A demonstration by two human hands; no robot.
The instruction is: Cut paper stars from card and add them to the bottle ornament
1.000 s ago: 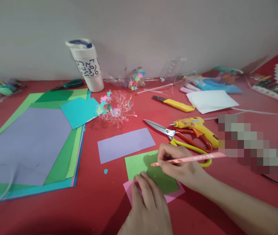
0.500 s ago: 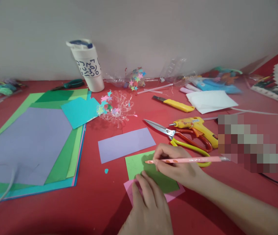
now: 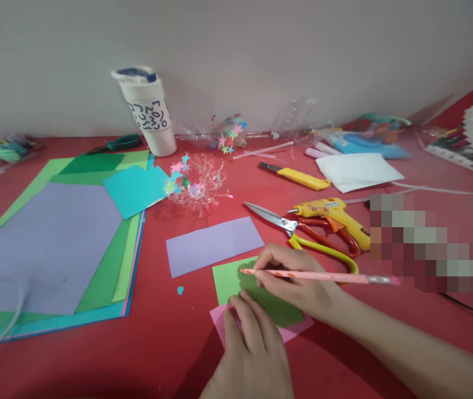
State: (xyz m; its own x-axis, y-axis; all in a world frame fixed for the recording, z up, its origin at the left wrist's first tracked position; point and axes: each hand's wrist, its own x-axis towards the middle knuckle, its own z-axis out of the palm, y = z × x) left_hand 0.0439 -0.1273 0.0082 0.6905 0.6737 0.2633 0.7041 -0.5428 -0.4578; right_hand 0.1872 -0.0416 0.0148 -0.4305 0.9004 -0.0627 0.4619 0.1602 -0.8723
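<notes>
Fingers [image 3: 276, 254] snug around pink pencil [image 3: 323, 276]

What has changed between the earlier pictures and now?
The right hand, holding the pink pencil, has moved left over the green paper, and the pencil's rear end has swung toward the person. Nothing was taken or let go. The left hand, scissors and glue gun stayed as they were.

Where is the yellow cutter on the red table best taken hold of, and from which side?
Probably by its ribbed yellow handle, from above and the right: it lies flat, with the dark narrow end pointing left, away from that grip.
</notes>
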